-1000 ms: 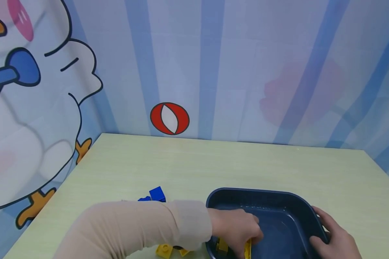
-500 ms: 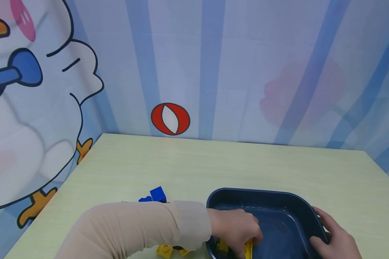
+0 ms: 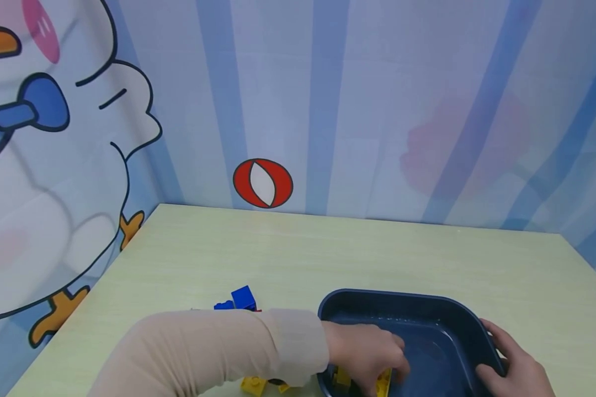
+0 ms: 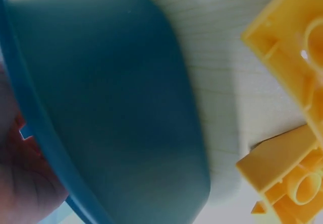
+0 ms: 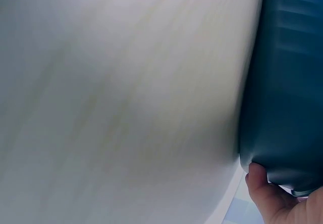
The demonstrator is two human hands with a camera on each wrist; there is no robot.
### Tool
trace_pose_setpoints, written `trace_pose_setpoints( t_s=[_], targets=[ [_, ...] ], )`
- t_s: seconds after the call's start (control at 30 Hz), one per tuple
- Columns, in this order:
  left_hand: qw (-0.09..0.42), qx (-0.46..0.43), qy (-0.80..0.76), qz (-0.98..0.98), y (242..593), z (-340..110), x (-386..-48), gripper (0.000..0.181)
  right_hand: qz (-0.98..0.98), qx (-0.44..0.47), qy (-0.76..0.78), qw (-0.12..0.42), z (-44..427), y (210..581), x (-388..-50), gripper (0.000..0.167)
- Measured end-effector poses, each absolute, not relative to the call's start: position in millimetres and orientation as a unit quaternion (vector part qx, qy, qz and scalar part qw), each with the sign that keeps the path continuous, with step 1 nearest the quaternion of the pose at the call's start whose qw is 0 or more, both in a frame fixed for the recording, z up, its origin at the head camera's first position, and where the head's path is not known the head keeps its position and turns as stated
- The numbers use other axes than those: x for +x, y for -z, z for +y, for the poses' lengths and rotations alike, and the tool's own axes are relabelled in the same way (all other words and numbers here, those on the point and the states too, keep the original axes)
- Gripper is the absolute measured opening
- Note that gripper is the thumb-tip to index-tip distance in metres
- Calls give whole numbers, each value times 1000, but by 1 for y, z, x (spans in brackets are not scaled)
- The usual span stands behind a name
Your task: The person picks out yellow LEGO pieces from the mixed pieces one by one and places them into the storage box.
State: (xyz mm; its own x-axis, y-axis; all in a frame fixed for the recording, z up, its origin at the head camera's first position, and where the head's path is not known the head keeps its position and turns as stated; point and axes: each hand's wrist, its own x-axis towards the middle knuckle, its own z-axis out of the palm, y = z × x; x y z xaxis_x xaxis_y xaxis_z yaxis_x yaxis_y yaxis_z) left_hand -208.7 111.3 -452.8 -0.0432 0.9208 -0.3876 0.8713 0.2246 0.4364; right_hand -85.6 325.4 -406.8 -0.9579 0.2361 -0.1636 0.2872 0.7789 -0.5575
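My left hand (image 3: 365,350) reaches over the near-left side of a dark blue tray (image 3: 402,303), its fingers bent down around a yellow block (image 3: 384,381); whether they pinch it or have let go, I cannot tell. A second yellow piece (image 3: 341,379) sits in the tray, left of those fingers. My right hand (image 3: 519,364) grips the tray's right edge, thumb over the rim. The tray stands on a pale table (image 3: 303,248), close to me. Beyond my beige sleeve (image 3: 193,342) are blue blocks (image 3: 244,298); on its near side, yellow blocks (image 3: 253,385) lie just beside the tray, partly hidden.

The yellow block looks like hard, smooth plastic: probably light, stiff, not fragile, perhaps a little slippery. Its straight opposite sides seem the best hold, thumb against fingertips. The tray, likely light plastic too, could slide if pushed; its rim makes a firm handhold.
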Motion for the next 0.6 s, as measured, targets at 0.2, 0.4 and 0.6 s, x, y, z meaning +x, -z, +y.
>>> trace_pose_setpoints(
  t_s=[0.2,0.4,0.6],
  targets=[
    [288,616,-29,733,444,113,-211,55,938,152,309,45,324,404,-86,68],
    [270,615,-13,741,408,101,-203,60,933,160,317,49,321,402,-86,68],
    [255,624,4,738,344,82,-184,55,931,162,322,51,320,402,-87,68]
  ],
)
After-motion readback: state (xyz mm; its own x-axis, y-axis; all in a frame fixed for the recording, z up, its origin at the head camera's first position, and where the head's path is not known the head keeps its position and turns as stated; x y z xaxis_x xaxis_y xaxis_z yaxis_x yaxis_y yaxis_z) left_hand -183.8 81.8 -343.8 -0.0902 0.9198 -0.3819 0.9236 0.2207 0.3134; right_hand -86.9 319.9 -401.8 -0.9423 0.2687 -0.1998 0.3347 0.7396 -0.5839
